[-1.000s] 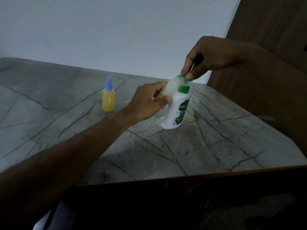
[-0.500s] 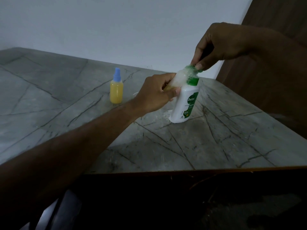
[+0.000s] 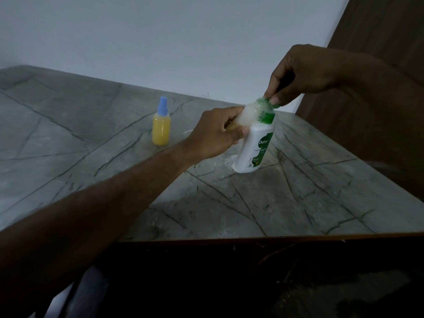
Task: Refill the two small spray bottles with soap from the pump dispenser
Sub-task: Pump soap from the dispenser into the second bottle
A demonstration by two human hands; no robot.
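Note:
A white pump dispenser with a green collar and label stands upright on the grey marbled table. My right hand pinches its green pump head from above. My left hand holds a small open spray bottle tilted with its mouth against the pump spout; the bottle looks foamy white and its lower part is hidden in my fingers. A second small spray bottle, full of yellow liquid with a blue cap on, stands upright to the left.
White foam or spill lies on the table at the dispenser's base. The table's front edge runs below my arms. A white wall is behind, a brown wooden panel at the right.
Both hands keep their grip at the dispenser. Only the camera view shifts slightly; the bottles stay where they were.

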